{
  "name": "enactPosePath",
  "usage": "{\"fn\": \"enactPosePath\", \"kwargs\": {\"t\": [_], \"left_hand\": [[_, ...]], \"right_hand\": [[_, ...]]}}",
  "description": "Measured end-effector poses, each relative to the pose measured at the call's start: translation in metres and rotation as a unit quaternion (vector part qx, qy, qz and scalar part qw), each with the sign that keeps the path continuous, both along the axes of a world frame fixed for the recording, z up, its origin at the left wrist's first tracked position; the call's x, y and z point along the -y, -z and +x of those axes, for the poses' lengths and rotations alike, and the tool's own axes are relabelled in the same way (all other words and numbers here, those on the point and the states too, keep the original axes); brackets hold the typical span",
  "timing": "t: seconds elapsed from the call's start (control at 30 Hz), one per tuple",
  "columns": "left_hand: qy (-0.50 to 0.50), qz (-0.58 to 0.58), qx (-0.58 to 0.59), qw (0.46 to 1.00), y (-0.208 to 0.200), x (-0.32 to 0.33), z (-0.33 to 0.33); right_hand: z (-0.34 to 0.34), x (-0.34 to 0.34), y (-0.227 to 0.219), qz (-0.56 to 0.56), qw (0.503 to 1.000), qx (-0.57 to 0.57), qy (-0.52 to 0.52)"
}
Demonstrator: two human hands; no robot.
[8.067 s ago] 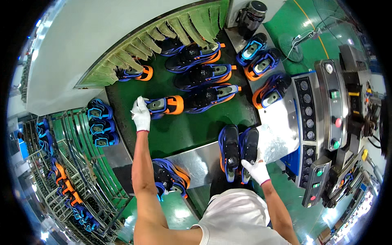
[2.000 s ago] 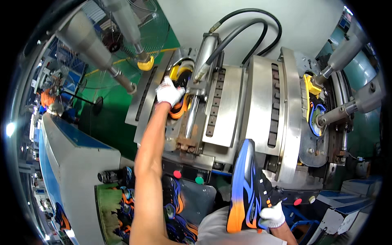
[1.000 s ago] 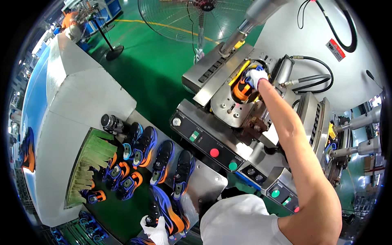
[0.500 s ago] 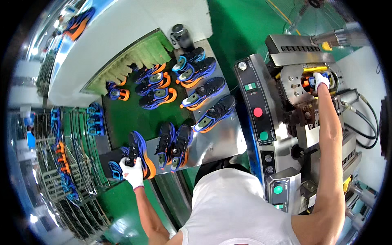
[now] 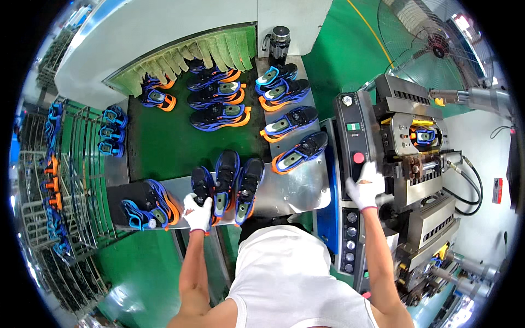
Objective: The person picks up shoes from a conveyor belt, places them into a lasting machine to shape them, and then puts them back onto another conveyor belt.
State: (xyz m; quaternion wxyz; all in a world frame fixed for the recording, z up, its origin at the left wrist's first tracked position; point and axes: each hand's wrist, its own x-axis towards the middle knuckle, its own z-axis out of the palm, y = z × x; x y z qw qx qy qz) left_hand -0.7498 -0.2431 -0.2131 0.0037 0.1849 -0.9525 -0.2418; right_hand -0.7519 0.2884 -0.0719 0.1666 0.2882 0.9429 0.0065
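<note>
My left hand (image 5: 197, 214), in a white glove, grips the heel end of a black and blue sports shoe (image 5: 202, 183) at the near edge of the metal table. Right beside it two like shoes stand upright, a middle one (image 5: 226, 183) and a right one (image 5: 250, 188). Further left, another shoe with an orange sole (image 5: 164, 202) lies on a black mat. My right hand (image 5: 365, 187), gloved too, hovers at the machine's control panel, just below a red button (image 5: 358, 158). Its fingers are apart and hold nothing. In the machine sits a shoe (image 5: 424, 136), sole down.
Several shoes lie on the green conveyor (image 5: 158, 139) before a fringed curtain (image 5: 191, 54). More shoes line the table's right side, with a dark flask (image 5: 279, 46) behind. Shoe racks (image 5: 82, 147) stand at left. A large fan (image 5: 437, 46) and hoses (image 5: 473, 186) are at right.
My right hand has come out of the machine, leaving a shoe there, and moved to the control panel. My left hand has shifted right, from the leftmost shoe to one beside the two upright shoes.
</note>
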Motion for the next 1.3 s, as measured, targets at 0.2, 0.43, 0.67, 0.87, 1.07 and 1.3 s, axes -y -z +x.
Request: {"fn": "enactPosePath", "kwargs": {"t": [0.2,0.43,0.67,0.87,1.07,1.3], "left_hand": [[0.134,0.096,-0.031,0.986,-0.022,0.021,-0.028],[0.302,0.186,-0.067,0.933,-0.007,-0.038,-0.160],[0.476,0.221,-0.039,0.851,-0.020,-0.166,-0.267],[0.536,0.060,0.110,0.835,0.040,-0.258,-0.298],[0.563,0.067,0.107,0.817,0.061,-0.275,-0.272],[0.550,0.168,0.045,0.817,0.045,-0.253,-0.180]], "right_hand": [[-0.021,0.035,0.025,-0.031,0.993,-0.101,-0.059],[-0.074,0.157,0.084,-0.372,0.870,-0.236,0.221],[-0.125,0.205,0.171,-0.312,0.779,-0.331,0.432],[-0.129,0.214,0.139,-0.312,0.778,-0.309,0.449],[-0.024,0.152,0.166,-0.579,0.421,-0.463,0.522],[-0.003,0.177,0.051,-0.628,0.380,-0.471,0.489]]}}
